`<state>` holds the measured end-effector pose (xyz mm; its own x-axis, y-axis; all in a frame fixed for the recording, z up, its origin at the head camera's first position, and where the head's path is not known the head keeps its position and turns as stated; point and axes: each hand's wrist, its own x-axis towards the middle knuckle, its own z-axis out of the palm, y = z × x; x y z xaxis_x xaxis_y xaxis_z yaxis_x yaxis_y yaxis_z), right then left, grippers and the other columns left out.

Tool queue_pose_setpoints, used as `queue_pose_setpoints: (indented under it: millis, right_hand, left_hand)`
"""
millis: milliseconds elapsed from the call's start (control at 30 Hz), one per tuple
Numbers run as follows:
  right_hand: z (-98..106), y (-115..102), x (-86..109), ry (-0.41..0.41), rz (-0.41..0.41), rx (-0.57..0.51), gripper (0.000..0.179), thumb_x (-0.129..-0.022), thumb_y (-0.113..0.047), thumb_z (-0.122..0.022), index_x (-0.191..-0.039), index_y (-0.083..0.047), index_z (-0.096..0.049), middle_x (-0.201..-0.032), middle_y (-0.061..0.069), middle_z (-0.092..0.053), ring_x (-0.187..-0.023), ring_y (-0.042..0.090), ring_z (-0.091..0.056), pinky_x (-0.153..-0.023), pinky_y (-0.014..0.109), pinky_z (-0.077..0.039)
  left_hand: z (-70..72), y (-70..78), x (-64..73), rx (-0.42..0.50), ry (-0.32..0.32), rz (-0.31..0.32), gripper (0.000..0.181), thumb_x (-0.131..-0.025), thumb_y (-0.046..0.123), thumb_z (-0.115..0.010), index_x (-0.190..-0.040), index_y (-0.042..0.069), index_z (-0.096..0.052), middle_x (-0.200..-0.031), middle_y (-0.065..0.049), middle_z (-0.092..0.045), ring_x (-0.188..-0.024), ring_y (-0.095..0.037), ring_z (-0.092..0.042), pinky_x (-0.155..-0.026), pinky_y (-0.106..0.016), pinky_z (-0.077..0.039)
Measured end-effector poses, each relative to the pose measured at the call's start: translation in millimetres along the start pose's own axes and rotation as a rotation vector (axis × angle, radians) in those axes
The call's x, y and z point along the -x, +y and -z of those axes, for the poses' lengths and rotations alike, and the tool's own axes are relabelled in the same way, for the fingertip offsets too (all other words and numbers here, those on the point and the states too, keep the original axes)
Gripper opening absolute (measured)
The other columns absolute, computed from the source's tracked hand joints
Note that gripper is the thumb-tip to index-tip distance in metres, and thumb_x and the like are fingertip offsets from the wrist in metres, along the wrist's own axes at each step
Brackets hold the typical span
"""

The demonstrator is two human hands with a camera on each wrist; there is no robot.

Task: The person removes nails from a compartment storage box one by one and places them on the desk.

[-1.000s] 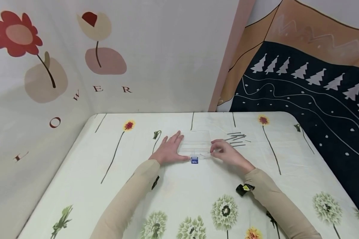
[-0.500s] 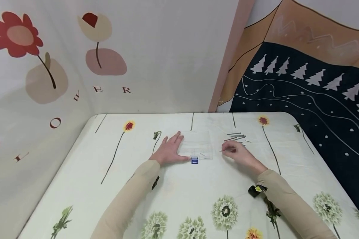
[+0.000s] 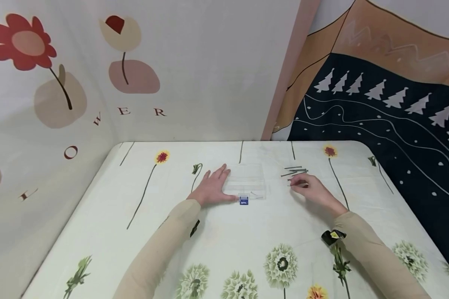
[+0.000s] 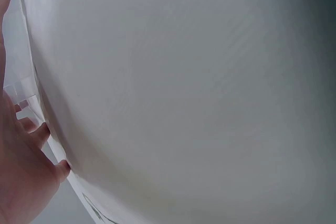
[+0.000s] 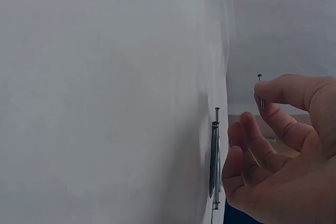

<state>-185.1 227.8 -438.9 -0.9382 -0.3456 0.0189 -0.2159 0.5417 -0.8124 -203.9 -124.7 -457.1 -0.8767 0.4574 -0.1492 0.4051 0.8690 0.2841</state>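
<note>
A clear plastic box (image 3: 247, 172) with dividers and a blue latch label (image 3: 244, 200) lies on the table. My left hand (image 3: 212, 189) rests spread along the box's left side, thumb beside the latch; in the left wrist view its fingertips touch the cloth. One or more small nails (image 3: 256, 195) lie in the box's front right compartment. Off to the box's right, my right hand (image 3: 314, 192) pinches a small nail (image 5: 260, 76) between thumb and index finger, its other fingers loosely curled. Several longer nails (image 3: 294, 171) lie on the cloth just beyond that hand.
The table is covered with a white floral cloth (image 3: 224, 249). A printed fabric wall (image 3: 209, 83) stands along its far edge, and a dark tree-patterned drape (image 3: 374, 116) hangs at the right.
My right hand has moved right, from the box's right edge to beside the longer nails. The left hand and the box have stayed in place.
</note>
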Motion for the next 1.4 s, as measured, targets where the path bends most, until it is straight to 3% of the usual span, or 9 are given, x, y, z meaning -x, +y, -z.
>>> queue_pose_setpoints:
  millis: [300,767,1400]
  right_hand:
    - [8.8,5.9,3.8,0.031,-0.006,0.101,0.011,-0.092,-0.002,-0.062,-0.102,0.002,-0.064,-0.108,0.016,-0.061,-0.099,0.033,-0.059,-0.088,0.048,-0.048]
    - [36.7,17.9,1.3,0.115,-0.094,0.186,0.016,-0.094,-0.007,-0.061,-0.104,0.005,-0.063,-0.112,0.025,-0.058,-0.104,0.04,-0.056,-0.085,0.051,-0.047]
    - [49.2,36.1,-10.7,0.12,-0.18,0.194,0.021,-0.094,-0.01,-0.059,-0.106,0.007,-0.062,-0.109,0.025,-0.06,-0.104,0.039,-0.054,-0.086,0.05,-0.044]
  left_hand:
    - [0.6,0.7,-0.9,-0.003,-0.004,-0.003,0.106,-0.078,0.074,-0.056,-0.155,0.01,-0.019,-0.162,-0.007,-0.005,-0.146,-0.019,-0.006,-0.116,-0.048,-0.004]
    - [1.4,1.0,-0.3,-0.017,-0.007,-0.001,0.105,-0.079,0.072,-0.057,-0.154,0.009,-0.02,-0.161,-0.009,-0.006,-0.146,-0.02,-0.008,-0.116,-0.049,-0.006]
    - [-0.5,-0.3,-0.9,-0.007,0.008,-0.006,0.106,-0.078,0.074,-0.057,-0.154,0.009,-0.02,-0.161,-0.008,-0.006,-0.146,-0.02,-0.008,-0.116,-0.049,-0.006]
